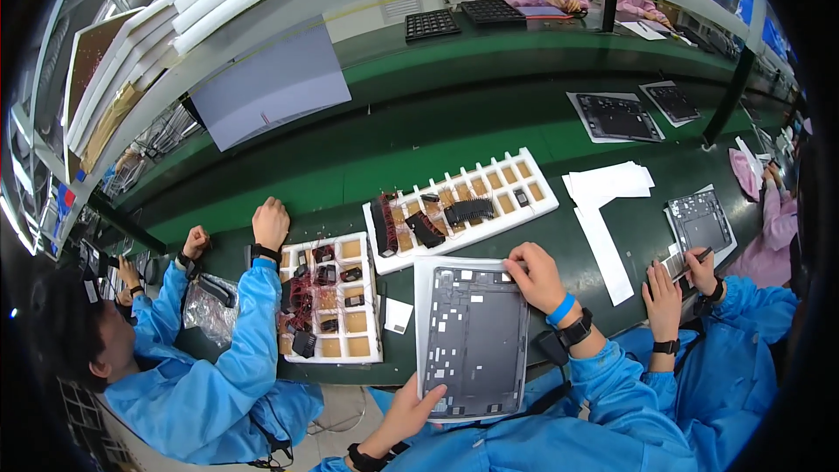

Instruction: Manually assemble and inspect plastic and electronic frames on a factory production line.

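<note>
Panel (481,341) sits gripped from opposite sides.
Left hand (409,411) pinches its lower left, right hand (539,278) its upper right; white tray (491,226) lies beyond both.

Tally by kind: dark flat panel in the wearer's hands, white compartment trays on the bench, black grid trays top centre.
Dark flat panel, between left hand and right hand: 1
White compartment trays, one by the left co-worker, one mid-bench: 2
Black grid trays: 2
Total: 5
</note>
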A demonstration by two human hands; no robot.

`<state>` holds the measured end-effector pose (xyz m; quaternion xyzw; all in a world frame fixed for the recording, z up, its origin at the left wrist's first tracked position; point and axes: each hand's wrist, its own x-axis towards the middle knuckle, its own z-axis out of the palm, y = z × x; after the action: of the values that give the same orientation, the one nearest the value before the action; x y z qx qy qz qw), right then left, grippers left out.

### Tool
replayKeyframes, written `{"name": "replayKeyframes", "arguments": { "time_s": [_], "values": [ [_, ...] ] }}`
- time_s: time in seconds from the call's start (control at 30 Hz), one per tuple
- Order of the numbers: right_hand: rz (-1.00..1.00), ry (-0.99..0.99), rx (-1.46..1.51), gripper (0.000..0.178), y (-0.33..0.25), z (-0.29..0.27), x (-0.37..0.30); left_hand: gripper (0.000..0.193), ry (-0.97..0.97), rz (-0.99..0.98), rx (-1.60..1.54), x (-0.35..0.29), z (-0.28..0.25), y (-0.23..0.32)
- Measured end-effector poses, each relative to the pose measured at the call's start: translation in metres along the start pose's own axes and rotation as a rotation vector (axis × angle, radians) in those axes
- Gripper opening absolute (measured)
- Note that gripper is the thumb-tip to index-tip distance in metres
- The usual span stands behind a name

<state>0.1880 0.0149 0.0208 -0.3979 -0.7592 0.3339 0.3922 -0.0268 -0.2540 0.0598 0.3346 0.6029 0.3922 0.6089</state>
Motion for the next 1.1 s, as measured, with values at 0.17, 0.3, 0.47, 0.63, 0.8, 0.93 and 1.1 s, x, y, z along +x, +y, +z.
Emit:
{"name": "replayKeyframes", "arguments": {
  "time_s": [0.17,0.3,0.47,0.63,0.8,0.93,1.1],
  "values": [
    [0.096,0.492,0.235,0.022,0.011,-0.002,0.006,0.039,-0.006,0.235,0.132,0.014,-0.044,0.049],
    [0.203,0.436,0.167,0.024,0.017,-0.009,0.002,0.031,0.188,0.252,-0.079,0.052,-0.086,0.097],
    [0.014,0.278,0.046,0.024,-0.005,-0.008,0.0,0.029,0.379,0.364,-0.257,0.133,-0.142,0.141],
    [0.069,0.24,0.005,0.03,-0.004,-0.01,0.002,0.017,0.589,0.326,-0.419,0.215,-0.197,0.148],
    [0.035,0.183,-0.037,0.032,-0.001,-0.009,0.005,0.022,0.543,0.401,-0.686,0.292,-0.257,0.129],
    [-0.004,0.188,-0.085,0.035,0.004,-0.005,0.007,0.021,0.624,0.399,-0.726,0.327,-0.24,0.145],
    [0.001,0.183,-0.112,0.038,0.01,-0.001,0.01,0.02,0.469,0.384,-0.737,0.353,-0.223,0.151]
  ]
}}
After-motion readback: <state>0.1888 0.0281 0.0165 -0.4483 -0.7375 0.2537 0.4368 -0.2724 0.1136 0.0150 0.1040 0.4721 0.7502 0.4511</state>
